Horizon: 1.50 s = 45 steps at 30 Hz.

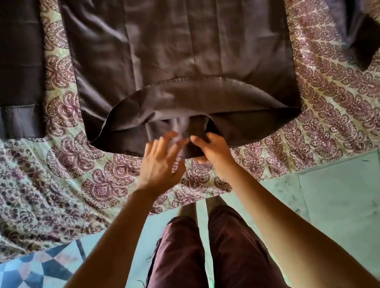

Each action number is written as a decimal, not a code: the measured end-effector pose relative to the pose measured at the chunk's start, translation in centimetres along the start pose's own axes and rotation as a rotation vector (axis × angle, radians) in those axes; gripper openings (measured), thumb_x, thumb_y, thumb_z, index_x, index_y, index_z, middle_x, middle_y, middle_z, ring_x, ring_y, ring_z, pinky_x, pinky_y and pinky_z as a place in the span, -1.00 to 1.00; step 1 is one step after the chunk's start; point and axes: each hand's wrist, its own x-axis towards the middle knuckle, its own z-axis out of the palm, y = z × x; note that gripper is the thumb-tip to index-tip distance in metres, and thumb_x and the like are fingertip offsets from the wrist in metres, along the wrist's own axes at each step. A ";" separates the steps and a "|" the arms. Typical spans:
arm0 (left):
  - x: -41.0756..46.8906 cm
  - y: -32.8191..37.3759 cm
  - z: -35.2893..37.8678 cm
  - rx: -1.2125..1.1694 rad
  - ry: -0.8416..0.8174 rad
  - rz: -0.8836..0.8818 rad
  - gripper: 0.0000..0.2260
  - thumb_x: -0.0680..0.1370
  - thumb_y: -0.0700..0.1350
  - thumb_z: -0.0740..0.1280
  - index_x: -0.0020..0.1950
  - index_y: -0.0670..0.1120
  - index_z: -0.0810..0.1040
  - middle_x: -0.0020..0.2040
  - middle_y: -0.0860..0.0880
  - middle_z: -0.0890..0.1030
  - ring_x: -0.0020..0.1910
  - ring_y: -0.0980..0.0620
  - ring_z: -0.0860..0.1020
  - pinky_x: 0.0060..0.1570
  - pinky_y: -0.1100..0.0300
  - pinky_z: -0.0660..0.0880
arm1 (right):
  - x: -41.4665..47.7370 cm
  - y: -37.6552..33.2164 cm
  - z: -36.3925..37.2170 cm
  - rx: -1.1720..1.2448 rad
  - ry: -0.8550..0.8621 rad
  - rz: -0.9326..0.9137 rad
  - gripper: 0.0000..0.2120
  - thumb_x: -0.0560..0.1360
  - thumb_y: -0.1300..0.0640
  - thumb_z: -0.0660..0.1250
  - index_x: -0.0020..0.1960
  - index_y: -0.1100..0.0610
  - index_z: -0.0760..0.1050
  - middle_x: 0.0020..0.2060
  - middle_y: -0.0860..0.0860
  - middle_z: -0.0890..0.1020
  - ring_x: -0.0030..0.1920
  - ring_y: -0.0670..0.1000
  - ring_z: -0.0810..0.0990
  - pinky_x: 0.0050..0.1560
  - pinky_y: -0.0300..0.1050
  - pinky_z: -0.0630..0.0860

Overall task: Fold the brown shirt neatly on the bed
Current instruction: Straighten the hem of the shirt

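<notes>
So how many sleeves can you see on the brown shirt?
2. The left sleeve lies flat on the bedspread; the right sleeve lies rumpled at upper right. None hidden.

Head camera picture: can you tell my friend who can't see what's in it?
A person's right hand pinches the near hem of a brown shirt spread flat on a paisley bedspread, while the left hand, fingers spread, hovers beside it. The sleeves lie out to both sides.

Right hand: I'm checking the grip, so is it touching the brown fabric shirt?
Touching. The head view shows the right hand pinching the near hem of the brown fabric shirt.
</notes>
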 end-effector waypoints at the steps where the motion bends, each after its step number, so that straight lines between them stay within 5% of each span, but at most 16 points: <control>1: -0.4 0.5 0.7 0.066 -0.045 0.045 -0.58 0.41 0.00 0.23 0.26 -0.05 0.38 0.13 -0.16 0.52 -0.06 -0.12 0.48 -0.11 0.05 0.37 | -0.2 0.3 -0.1 0.005 -0.016 0.042 -0.91 0.53 0.14 0.30 -0.08 0.17 0.51 -0.30 0.06 0.58 -0.50 -0.10 0.55 -0.46 -0.23 0.49; 5: -0.2 1.9 2.6 0.126 -0.064 0.011 -0.64 0.35 -0.07 0.36 0.12 -0.03 0.40 -0.04 -0.07 0.58 -0.20 -0.07 0.54 -0.24 0.10 0.46 | -0.5 1.6 -0.9 -0.112 -0.013 0.034 -0.85 0.54 0.09 0.27 -0.11 0.16 0.53 -0.31 0.11 0.64 -0.47 -0.10 0.59 -0.39 -0.21 0.51; 10: 1.9 1.8 2.7 0.030 -0.056 -0.066 -0.80 0.33 -0.18 0.37 -0.05 -0.06 0.57 -0.27 -0.05 0.58 -0.34 -0.09 0.57 -0.38 0.13 0.51 | -1.1 3.2 -3.5 -0.896 0.244 -0.623 -0.76 0.37 0.14 0.24 0.01 0.17 0.52 -0.13 0.10 0.59 -0.20 0.10 0.58 -0.36 -0.14 0.42; 13: 2.2 1.9 2.5 0.076 -0.079 0.002 -0.72 0.39 -0.02 0.30 0.08 -0.04 0.53 -0.21 -0.06 0.56 -0.31 -0.05 0.57 -0.43 0.16 0.50 | -0.4 3.4 -4.4 -1.172 0.239 -0.730 -0.61 0.29 0.24 0.42 0.11 0.19 0.48 -0.03 0.13 0.53 -0.12 0.14 0.57 -0.34 -0.05 0.55; 17: 3.4 2.1 2.5 0.080 -0.096 0.073 -0.65 0.35 -0.04 0.42 0.11 -0.01 0.50 -0.10 -0.06 0.55 -0.24 -0.03 0.55 -0.46 0.16 0.49 | 1.0 3.0 -4.8 -1.233 0.300 -0.830 -0.67 0.24 0.13 0.53 -0.04 0.19 0.56 -0.20 0.10 0.57 -0.30 0.10 0.57 -0.45 -0.15 0.48; 23: 4.6 2.5 2.0 0.074 -0.093 0.015 -0.76 0.35 -0.18 0.15 -0.22 -0.07 0.62 -0.34 -0.02 0.55 -0.42 -0.03 0.56 -0.60 0.24 0.42 | 2.0 1.3 -6.1 -1.343 0.217 -0.934 -0.90 0.25 0.19 0.47 -0.31 0.10 0.55 -0.42 0.01 0.53 -0.46 0.04 0.54 -0.51 -0.21 0.40; 27: 3.7 1.8 1.3 -0.127 -0.007 -0.139 -0.74 0.37 -0.15 0.13 -0.13 -0.11 0.61 -0.18 -0.07 0.60 -0.24 -0.09 0.58 -0.37 0.17 0.49 | 0.7 0.6 -7.8 -1.043 0.166 -1.020 -0.87 0.42 0.16 0.23 -0.13 0.19 0.50 -0.13 0.09 0.61 -0.07 0.12 0.57 -0.02 -0.04 0.42; 31: 2.5 2.2 2.2 -0.092 -0.030 -0.053 -0.77 0.42 -0.16 0.18 -0.11 -0.07 0.63 0.01 -0.05 0.63 -0.07 -0.10 0.58 -0.11 0.10 0.51 | -1.2 1.8 -7.5 -1.029 0.108 -1.137 -0.85 0.47 0.23 0.15 -0.03 0.23 0.44 0.11 0.18 0.59 0.18 0.12 0.48 0.32 -0.01 0.28; 37: 2.1 2.9 2.9 -0.104 -0.049 -0.023 -0.78 0.42 -0.16 0.20 -0.12 -0.05 0.65 0.02 -0.02 0.64 -0.01 -0.08 0.60 -0.09 0.10 0.53 | -0.9 3.8 -6.4 -1.115 0.039 -1.056 -0.84 0.44 0.25 0.21 -0.07 0.23 0.54 0.04 0.14 0.64 0.03 0.11 0.62 0.17 0.00 0.49; 41: 1.8 2.6 2.8 -0.094 -0.065 0.042 -0.78 0.43 -0.18 0.21 -0.12 -0.04 0.65 0.04 -0.01 0.65 0.02 -0.05 0.61 -0.08 0.12 0.52 | -0.1 3.7 -6.3 -1.200 0.006 -1.016 -0.82 0.29 0.32 0.44 -0.11 0.21 0.58 -0.03 0.13 0.65 -0.07 0.12 0.64 -0.01 -0.06 0.56; 45: 1.3 2.8 3.1 -0.078 -0.093 0.041 -0.75 0.41 -0.20 0.17 -0.12 -0.05 0.65 0.07 -0.03 0.63 0.02 -0.07 0.60 -0.08 0.10 0.53 | 0.0 3.6 -6.4 -1.269 0.000 -1.102 -0.79 0.40 0.26 0.19 -0.14 0.22 0.61 0.02 0.14 0.64 0.01 0.15 0.61 0.06 -0.02 0.52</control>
